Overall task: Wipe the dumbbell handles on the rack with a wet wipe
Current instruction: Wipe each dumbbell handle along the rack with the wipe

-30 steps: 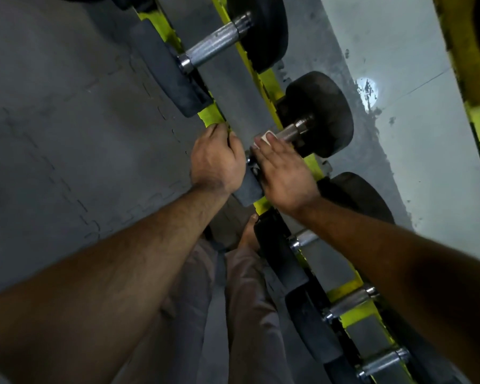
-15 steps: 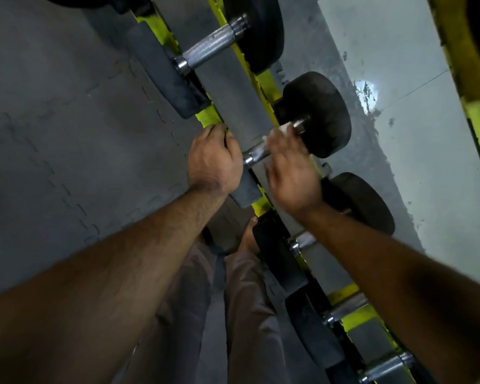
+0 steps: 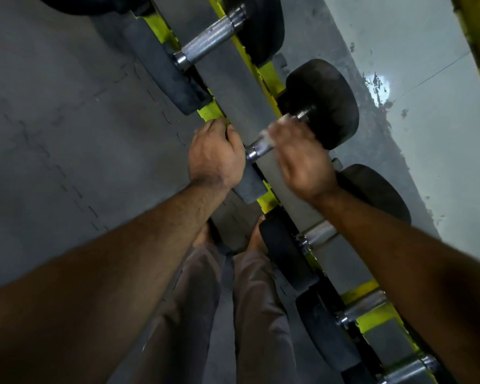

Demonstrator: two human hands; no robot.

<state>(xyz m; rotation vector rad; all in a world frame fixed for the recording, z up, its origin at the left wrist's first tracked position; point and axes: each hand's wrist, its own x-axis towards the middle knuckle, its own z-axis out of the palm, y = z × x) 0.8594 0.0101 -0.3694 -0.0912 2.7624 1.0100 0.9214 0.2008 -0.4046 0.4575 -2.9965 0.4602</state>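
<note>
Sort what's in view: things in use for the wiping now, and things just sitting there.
In use: wet wipe; dumbbell handle; right hand wiping; left hand on the near weight.

Just there: upper dumbbell; lower dumbbells; yellow rack; floor mat.

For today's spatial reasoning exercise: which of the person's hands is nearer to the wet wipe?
Right. The right hand holds the wet wipe against the dumbbell handle. The left hand rests on that dumbbell's near end, apart from the wipe.
</note>
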